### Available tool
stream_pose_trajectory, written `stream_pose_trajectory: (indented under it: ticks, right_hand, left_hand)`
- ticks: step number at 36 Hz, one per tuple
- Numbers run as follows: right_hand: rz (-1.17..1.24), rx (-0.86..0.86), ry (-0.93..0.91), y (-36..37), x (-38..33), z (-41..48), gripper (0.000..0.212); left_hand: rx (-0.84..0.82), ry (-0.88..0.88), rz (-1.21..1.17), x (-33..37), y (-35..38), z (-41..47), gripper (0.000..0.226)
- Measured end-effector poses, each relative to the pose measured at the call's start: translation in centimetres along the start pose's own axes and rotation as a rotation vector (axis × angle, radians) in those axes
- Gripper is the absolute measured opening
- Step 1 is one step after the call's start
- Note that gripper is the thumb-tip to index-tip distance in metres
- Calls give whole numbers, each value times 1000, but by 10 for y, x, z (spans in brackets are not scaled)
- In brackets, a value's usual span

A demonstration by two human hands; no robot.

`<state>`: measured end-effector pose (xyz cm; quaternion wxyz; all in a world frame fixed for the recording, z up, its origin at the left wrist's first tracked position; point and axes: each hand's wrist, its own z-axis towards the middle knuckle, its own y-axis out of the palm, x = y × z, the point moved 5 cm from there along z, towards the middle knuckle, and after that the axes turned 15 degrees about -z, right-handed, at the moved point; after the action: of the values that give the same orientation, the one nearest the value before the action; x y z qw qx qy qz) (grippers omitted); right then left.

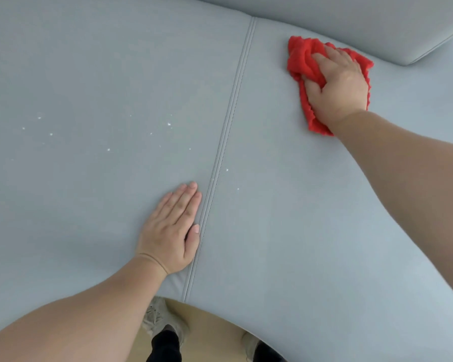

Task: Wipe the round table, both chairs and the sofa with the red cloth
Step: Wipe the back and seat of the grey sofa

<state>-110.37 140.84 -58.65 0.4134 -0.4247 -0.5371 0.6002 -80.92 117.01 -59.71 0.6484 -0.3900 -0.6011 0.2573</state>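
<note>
The pale grey sofa seat [311, 205] fills the view, split by a stitched seam [225, 142] running from top centre down to the front edge. My right hand [338, 84] presses the crumpled red cloth [302, 61] onto the right cushion near the back, with fingers curled into its folds. Flat on the left cushion beside the seam rests my left hand [171, 231], fingers straight and together. Small white crumbs [107, 134] are scattered over the left cushion, and a few lie just right of the seam.
The sofa's back cushion [377, 27] rises along the top right. Below the seat's front edge I see beige floor [212, 335] and my shoes [157, 317] with dark trouser legs.
</note>
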Motion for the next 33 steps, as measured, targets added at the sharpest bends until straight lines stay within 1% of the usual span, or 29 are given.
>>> stream_pose_trajectory:
  ticks: [7,12,16,19,24,33]
  right_hand:
    - [-29,37,42,-6,-10,31,43]
    - [3,50,-41,-4,-19,34,43]
    - [39,-2,-183,2,-42,24,51]
    - [37,-32,-234,1,-56,14,55]
    - [48,-23,-274,-1,-69,-5,53]
    - [65,-41,-252,1,-98,-49,49]
  left_hand:
    - [-23,-25,4,0,0,2,55]
    - [-28,-24,10,-1,1,1,55]
    - [-28,-30,7,0,1,1,55]
    - [-29,-33,6,0,1,1,54]
    - [-19,-23,3,0,1,2,55]
    - [-24,-17,-9,0,1,0,55]
